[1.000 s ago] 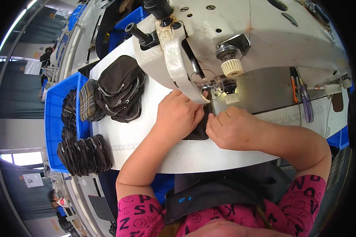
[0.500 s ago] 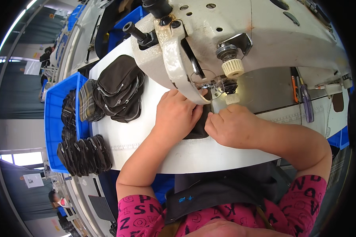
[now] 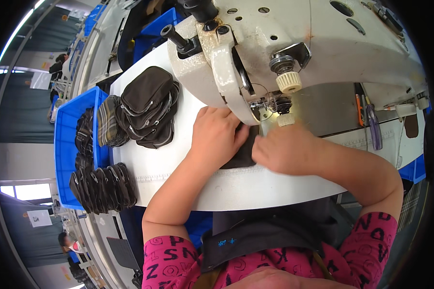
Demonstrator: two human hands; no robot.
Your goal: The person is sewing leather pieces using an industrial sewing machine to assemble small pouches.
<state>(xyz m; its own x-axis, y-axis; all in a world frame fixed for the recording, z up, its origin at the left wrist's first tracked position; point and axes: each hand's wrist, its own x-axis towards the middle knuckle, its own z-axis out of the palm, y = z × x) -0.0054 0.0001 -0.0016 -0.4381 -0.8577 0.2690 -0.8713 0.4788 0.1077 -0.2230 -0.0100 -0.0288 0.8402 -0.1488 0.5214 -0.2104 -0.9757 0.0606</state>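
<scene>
My left hand (image 3: 215, 134) rests on a dark fabric piece (image 3: 246, 154) at the white sewing machine (image 3: 210, 73), its fingers slightly bent and partly apart, thumb toward the needle area. My right hand (image 3: 284, 149), blurred, has its fingers curled at the right edge of that piece, below the presser foot (image 3: 259, 108). The part under the machine head is partly hidden. To the left lie stacked dark zippered pouches (image 3: 145, 103) beside folded plaid cloth (image 3: 110, 120).
A blue crate (image 3: 65, 142) with plaid pieces and a bundle of dark pouches (image 3: 103, 187) stands left. Screwdrivers (image 3: 374, 125) lie right on the white table (image 3: 178, 190). Another blue crate (image 3: 156, 29) sits behind; a seated person (image 3: 66, 241) is at the far lower left.
My right hand has moved slightly upward, toward the presser foot, and has become blurred. My left hand stays on the fabric, its fingers shifted a little.
</scene>
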